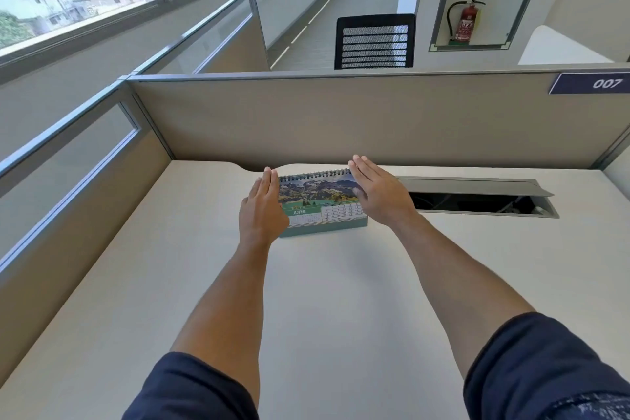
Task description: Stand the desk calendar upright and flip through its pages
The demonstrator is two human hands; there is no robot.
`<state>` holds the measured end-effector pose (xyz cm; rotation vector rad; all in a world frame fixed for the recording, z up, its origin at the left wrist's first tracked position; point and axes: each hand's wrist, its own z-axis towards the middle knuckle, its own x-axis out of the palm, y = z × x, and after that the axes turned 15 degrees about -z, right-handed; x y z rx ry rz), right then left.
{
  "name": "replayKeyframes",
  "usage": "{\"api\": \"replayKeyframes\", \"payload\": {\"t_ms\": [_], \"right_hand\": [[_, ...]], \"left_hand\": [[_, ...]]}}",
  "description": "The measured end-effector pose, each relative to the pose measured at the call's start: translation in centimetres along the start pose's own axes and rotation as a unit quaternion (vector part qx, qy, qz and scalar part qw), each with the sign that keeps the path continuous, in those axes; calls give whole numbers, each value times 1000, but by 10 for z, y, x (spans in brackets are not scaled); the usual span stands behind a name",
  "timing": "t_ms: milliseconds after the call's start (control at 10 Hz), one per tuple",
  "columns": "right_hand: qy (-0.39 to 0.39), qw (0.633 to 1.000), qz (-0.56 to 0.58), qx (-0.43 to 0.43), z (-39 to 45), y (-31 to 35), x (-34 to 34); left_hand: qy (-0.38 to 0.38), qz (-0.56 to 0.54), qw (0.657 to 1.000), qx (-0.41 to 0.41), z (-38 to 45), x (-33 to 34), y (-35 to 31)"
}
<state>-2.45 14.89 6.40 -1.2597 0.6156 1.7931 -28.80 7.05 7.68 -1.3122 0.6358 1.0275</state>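
Note:
A spiral-bound desk calendar (320, 201) stands upright on the white desk (324, 300) near the back partition. Its front page shows a mountain photo above a green band reading JUNE and a date grid. My left hand (264, 208) is flat with fingers straight, beside the calendar's left edge and covering its lower left corner. My right hand (378, 193) is also flat and extended, at the calendar's right edge, hiding its upper right corner. Whether either palm touches the calendar I cannot tell. Neither hand grips anything.
A beige partition (341, 119) closes the desk's far side, another with a glass strip runs along the left. An open cable tray with a raised grey lid (477, 193) sits right of the calendar. Behind the partition stands a black mesh chair (375, 41).

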Motion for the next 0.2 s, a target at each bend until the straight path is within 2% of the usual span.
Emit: {"api": "replayKeyframes", "payload": {"t_ms": [200], "right_hand": [[-46,998,-32,40,-25,0,-4]], "left_hand": [[-42,10,998,48,-29,2,3]]}}
